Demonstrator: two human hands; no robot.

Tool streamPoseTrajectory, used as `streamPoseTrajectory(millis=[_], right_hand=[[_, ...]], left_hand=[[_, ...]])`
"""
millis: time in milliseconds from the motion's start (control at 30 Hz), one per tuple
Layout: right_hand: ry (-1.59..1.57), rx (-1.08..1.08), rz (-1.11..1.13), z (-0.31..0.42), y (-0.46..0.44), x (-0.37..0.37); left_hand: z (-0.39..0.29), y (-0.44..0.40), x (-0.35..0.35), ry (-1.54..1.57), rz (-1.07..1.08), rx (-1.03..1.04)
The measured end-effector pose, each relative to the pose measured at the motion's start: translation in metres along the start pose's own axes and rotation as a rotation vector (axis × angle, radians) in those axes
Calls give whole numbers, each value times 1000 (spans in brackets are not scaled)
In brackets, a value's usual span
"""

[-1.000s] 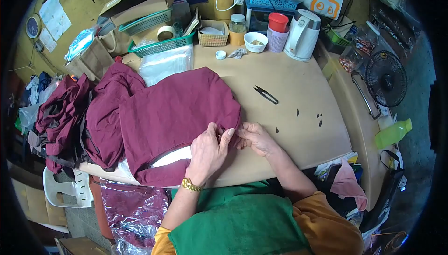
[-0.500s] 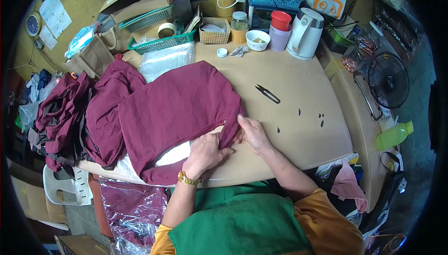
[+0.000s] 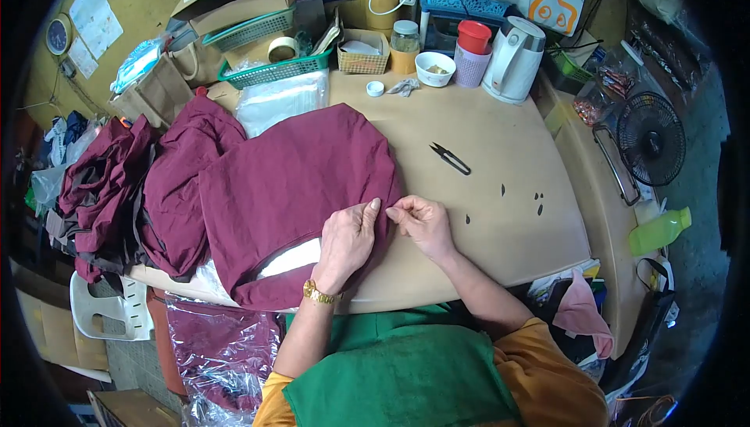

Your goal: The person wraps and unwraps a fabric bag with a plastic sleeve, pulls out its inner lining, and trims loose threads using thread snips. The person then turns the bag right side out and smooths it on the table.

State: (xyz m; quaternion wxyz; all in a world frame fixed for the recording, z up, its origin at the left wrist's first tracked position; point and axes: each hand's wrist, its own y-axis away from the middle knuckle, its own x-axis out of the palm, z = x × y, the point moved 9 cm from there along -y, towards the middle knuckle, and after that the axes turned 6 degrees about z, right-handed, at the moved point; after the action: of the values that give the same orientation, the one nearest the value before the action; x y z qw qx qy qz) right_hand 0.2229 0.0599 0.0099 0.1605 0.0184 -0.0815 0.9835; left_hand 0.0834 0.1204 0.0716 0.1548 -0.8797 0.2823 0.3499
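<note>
A maroon garment lies spread on the table, its lower edge folded into a curved opening with a white patch showing inside. My left hand, with a gold watch at the wrist, is closed on the garment near its right edge, thumb pointing up. Close beside it, my right hand pinches at the same edge with thumb and forefinger; any finer thing between the fingertips is too small to make out. Black thread snips rest on the table to the right, apart from both hands.
More maroon clothing is heaped at the left. Along the back stand a green basket, a white bowl and a white kettle. Small dark bits dot the table. A fan stands at the right.
My left hand has moved up along the garment's right edge and turned thumb-up. My right hand has shifted slightly and now pinches beside the left thumb. The zip end is now covered.
</note>
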Motion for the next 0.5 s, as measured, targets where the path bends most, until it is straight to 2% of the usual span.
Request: streamPoseTrajectory(millis=[167,233,400,467,500], right_hand=[[186,108,64,-12,-3,3],[212,99,111,-8,0,6],[246,2,206,-10,4,8],[-187,194,362,-19,7,17],[-189,194,362,-20,6,17]], left_hand=[[15,-2,11,168,42,-16],[-2,1,5,160,13,180],[-5,7,2,112,-59,240],[18,3,7,347,52,-9],[11,6,0,350,24,25]])
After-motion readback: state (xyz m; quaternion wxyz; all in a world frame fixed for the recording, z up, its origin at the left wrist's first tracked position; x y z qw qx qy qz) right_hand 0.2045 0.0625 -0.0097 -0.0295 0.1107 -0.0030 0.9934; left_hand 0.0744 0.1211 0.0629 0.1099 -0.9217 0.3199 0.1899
